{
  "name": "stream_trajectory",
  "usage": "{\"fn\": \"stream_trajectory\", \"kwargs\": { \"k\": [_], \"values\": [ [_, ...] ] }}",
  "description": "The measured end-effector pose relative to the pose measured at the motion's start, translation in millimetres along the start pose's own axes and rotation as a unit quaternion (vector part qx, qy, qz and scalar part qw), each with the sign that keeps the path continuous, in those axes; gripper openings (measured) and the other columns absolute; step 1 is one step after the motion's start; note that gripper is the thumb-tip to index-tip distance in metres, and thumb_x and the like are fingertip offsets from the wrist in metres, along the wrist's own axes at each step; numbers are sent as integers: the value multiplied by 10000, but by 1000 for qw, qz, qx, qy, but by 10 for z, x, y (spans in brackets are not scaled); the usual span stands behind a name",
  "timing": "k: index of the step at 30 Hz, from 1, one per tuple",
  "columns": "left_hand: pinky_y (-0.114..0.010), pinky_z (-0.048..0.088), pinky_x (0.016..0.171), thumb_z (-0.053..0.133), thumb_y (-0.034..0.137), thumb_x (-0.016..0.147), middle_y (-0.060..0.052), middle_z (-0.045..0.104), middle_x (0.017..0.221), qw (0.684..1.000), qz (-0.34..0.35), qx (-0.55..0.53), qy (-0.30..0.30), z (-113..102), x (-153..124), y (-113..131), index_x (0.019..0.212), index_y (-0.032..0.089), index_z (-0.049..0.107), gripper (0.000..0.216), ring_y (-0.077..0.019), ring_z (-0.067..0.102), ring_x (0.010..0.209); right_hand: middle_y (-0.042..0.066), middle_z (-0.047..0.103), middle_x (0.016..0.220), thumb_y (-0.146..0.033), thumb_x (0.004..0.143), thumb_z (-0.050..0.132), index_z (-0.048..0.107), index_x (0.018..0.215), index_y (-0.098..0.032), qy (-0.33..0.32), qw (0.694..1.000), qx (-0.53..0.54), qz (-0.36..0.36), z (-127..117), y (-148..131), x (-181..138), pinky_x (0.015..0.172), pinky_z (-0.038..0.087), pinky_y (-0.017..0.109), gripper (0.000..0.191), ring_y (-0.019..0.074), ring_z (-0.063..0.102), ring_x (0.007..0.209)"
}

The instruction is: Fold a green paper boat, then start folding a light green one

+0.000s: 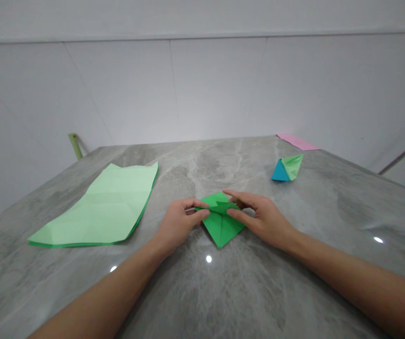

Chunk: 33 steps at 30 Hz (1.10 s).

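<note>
A folded piece of green paper [221,230] lies diamond-shaped on the table in front of me, one corner pointing my way. Across its middle a flap stands raised. My left hand [184,217] pinches the flap's left end between thumb and fingers. At the right end, my right hand [255,214] has its thumb on the near side of the flap and its fingers behind, closed on the same paper. The fingers partly cover the left and right corners of the paper.
A stack of light and darker green sheets [100,202] lies to the left. A blue and light green folded paper piece [287,168] stands at the back right. Pink paper [298,141] rests by the far right edge of the grey marbled table [202,165], which meets a white wall.
</note>
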<state>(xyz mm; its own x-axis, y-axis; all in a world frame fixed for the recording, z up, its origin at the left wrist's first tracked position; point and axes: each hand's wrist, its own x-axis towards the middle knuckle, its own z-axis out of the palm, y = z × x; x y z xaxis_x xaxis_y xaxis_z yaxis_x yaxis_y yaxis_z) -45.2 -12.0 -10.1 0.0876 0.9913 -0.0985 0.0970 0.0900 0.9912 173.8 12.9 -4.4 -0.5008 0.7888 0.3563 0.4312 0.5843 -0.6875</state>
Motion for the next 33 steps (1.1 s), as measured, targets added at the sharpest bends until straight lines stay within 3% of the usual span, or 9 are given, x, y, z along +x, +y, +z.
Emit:
{"fn": "stream_trajectory", "kwargs": {
  "k": [6, 10, 15, 18, 20, 22, 25, 29, 33],
  "values": [
    [-266, 536, 711, 743, 219, 698, -20, 736, 789, 1000, 22, -6, 2, 9, -6, 1, 933, 138, 670, 259, -173, 695, 745, 59, 642, 982, -251, 940, 553, 738, 997, -222, -55, 994, 26, -91, -5, -39, -5, 801, 486, 313, 196, 174, 612, 908],
    [-275, 546, 748, 782, 214, 655, -10, 741, 866, 999, 45, -21, -19, 29, -15, 17, 960, 157, 673, 329, -180, 702, 805, 69, 607, 1018, -302, 941, 549, 691, 744, -179, -21, 996, 64, -58, 17, -31, -11, 800, 483, 311, 273, 176, 607, 925],
    [-225, 469, 574, 784, 296, 674, 14, 676, 669, 996, 80, 35, 27, 24, -5, -8, 811, 154, 713, 210, -131, 609, 611, 95, 569, 1217, -394, 930, 549, 731, 852, -200, 35, 995, 89, 26, 25, 13, -5, 942, 452, 391, 277, 233, 563, 1122],
    [-221, 437, 554, 780, 331, 686, 8, 658, 656, 993, 108, 37, 36, 18, -1, -32, 751, 155, 720, 197, -124, 574, 605, 97, 589, 1239, -438, 910, 564, 736, 803, -207, 47, 990, 122, 46, 19, 12, 21, 1011, 415, 426, 307, 267, 491, 1247],
    [-221, 436, 549, 783, 336, 680, 7, 658, 655, 992, 117, 27, 35, 22, -8, -31, 731, 158, 719, 195, -123, 571, 598, 85, 638, 1165, -453, 902, 567, 723, 752, -206, 37, 986, 154, 55, 16, -4, 37, 970, 451, 401, 328, 257, 535, 1193],
    [-219, 442, 538, 789, 327, 673, 16, 653, 629, 992, 120, 20, 35, 31, -25, -14, 737, 161, 718, 191, -118, 570, 570, 64, 679, 1016, -459, 898, 566, 714, 739, -203, 22, 981, 180, 71, 15, -27, 44, 857, 503, 354, 335, 220, 620, 995],
    [-229, 496, 575, 792, 295, 682, 11, 700, 670, 992, 121, -5, 16, 46, -56, 23, 862, 166, 742, 228, -133, 627, 601, 38, 673, 861, -454, 885, 581, 714, 718, -196, 27, 981, 179, 74, 15, -52, 41, 721, 511, 295, 335, 174, 619, 793],
    [-283, 566, 695, 782, 297, 717, -18, 768, 826, 993, 108, -43, -14, 54, -77, 39, 1101, 170, 731, 408, -183, 704, 738, 38, 683, 849, -450, 865, 607, 728, 737, -195, 52, 981, 173, 75, 20, -53, 23, 668, 502, 272, 311, 168, 614, 757],
    [-349, 578, 794, 771, 353, 748, -39, 778, 926, 995, 95, -41, -10, 47, -75, 17, 1159, 172, 719, 452, -217, 719, 814, 31, 709, 779, -499, 837, 624, 732, 786, -197, 60, 971, 200, 113, 27, -51, 5, 640, 515, 278, 324, 185, 635, 723]
  ]
}}
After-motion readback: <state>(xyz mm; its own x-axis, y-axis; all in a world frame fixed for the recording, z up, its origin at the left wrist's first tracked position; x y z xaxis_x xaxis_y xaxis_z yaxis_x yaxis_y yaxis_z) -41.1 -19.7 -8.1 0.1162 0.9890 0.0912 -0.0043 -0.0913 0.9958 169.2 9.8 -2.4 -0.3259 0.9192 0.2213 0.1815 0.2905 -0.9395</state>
